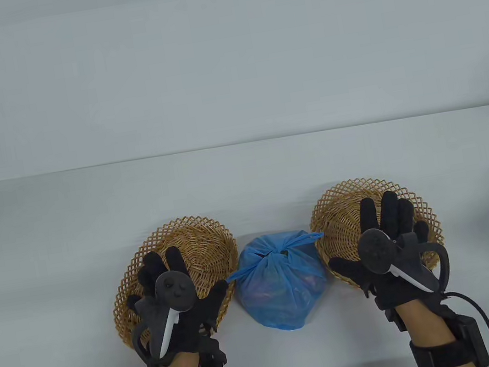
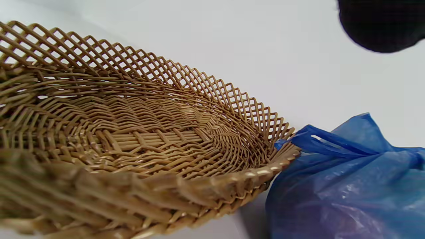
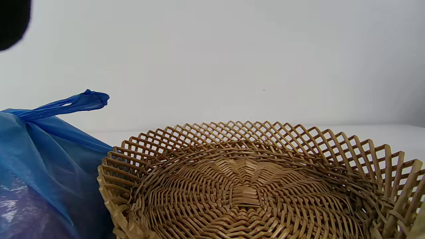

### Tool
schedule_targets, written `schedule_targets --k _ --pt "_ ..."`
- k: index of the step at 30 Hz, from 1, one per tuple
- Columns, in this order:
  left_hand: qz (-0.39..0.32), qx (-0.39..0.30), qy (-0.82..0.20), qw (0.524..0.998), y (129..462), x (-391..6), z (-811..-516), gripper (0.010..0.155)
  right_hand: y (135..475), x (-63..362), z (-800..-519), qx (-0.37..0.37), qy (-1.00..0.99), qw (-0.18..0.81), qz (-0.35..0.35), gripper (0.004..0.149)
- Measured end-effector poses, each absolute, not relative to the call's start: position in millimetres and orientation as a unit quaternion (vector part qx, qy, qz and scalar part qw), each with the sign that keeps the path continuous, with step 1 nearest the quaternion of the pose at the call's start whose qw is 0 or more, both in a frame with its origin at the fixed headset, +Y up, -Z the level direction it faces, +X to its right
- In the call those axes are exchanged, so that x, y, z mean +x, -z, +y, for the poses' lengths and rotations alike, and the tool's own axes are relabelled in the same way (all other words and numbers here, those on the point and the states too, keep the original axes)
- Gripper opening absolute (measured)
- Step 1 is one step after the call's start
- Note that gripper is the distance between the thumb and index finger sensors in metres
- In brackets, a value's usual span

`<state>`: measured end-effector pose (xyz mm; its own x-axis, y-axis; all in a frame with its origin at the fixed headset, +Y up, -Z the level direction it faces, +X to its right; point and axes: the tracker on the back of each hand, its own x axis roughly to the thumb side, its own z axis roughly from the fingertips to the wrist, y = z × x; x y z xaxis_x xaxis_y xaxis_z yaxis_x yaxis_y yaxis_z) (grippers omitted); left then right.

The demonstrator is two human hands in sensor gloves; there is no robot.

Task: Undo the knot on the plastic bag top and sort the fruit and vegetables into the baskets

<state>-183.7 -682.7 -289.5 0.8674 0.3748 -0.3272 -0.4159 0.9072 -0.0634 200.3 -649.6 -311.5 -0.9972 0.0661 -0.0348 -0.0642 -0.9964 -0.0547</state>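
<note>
A blue plastic bag (image 1: 281, 282), knotted at its top (image 1: 278, 248), sits between two wicker baskets; dim shapes of produce show through it. My left hand (image 1: 176, 292) hovers flat over the left basket (image 1: 198, 242) with fingers spread, holding nothing. My right hand (image 1: 386, 242) hovers the same way over the right basket (image 1: 337, 210). Neither hand touches the bag. In the left wrist view the left basket (image 2: 139, 139) is empty, with the bag (image 2: 348, 186) at its right. In the right wrist view the right basket (image 3: 252, 189) is empty, with the bag (image 3: 40, 166) at its left.
The white table (image 1: 244, 179) stretches back behind the baskets to a pale wall. A black cable (image 1: 482, 308) trails from my right wrist toward the near edge.
</note>
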Motion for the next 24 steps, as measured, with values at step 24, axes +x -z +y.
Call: schedule_targets --k 24 --pt "0.176 -0.086 -0.191 0.962 291.4 -186.8 -690.6 0.109 317.7 205.4 -658.3 -0.028 -0.999 0.031 0.011 0.119"
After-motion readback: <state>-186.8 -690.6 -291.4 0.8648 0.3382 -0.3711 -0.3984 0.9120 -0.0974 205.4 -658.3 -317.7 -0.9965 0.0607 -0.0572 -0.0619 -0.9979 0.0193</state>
